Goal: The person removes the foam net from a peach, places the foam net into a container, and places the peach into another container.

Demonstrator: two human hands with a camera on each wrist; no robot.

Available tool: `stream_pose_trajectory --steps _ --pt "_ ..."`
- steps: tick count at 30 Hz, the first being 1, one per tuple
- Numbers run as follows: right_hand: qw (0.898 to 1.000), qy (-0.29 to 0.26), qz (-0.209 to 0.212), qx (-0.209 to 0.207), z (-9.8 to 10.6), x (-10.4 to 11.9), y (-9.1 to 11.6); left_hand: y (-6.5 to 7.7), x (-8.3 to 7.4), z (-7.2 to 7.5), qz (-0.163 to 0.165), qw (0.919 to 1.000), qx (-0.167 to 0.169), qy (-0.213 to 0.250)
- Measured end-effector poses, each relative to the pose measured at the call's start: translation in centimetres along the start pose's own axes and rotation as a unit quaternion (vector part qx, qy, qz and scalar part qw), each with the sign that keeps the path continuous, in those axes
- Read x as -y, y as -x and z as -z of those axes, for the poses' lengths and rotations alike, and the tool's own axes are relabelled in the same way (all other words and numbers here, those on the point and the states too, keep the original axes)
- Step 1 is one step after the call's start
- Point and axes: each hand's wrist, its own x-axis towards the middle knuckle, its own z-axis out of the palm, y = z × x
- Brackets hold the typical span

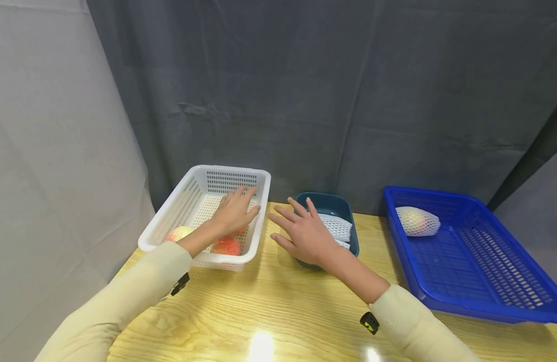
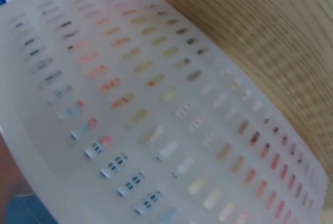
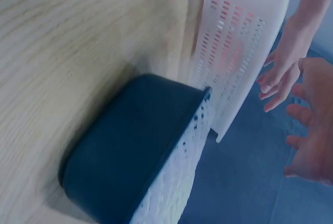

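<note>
My left hand [image 1: 233, 213] is over the white slotted basket [image 1: 148, 244], its fingers loosely extended and holding nothing. Inside that basket lie a red peach-like fruit [image 1: 226, 246], a yellow-and-red one [image 1: 180, 233] and another red one partly hidden under the hand. My right hand [image 1: 307, 236] hovers with spread fingers beside the dark teal bin [image 3: 130, 130], empty. White foam net sleeves [image 1: 336, 227] fill part of this bin and show over its rim in the right wrist view. The left wrist view shows mostly the basket's slotted wall [image 2: 171, 94], with red and yellow through the slots.
A large blue basket [image 1: 441, 193] stands on the right, holding one pale fruit in a white foam net [image 1: 418, 221]. All the containers stand on a wooden table [image 1: 278, 306]. Behind it hangs a dark grey cloth [image 1: 278, 90], with light cloth at the left.
</note>
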Motion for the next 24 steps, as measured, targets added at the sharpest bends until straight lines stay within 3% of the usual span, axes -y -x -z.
stream_pose_trajectory --steps 6,13,17,24 --pt "0.997 0.052 -0.051 0.016 0.9 -1.1 0.8 0.2 -1.4 0.0 -0.025 0.9988 -0.008 -0.042" --pt "0.99 0.063 -0.118 0.036 2.0 -2.2 1.9 0.3 -3.3 -0.1 -0.053 0.9961 -0.014 -0.07" --pt "0.988 0.06 -0.136 0.03 2.2 -3.0 2.4 0.2 -4.3 -0.4 -0.063 0.9933 -0.007 -0.097" --pt "0.987 0.062 -0.146 0.016 2.8 -4.4 3.5 0.2 -6.2 -0.7 -0.086 0.9918 0.01 -0.094"
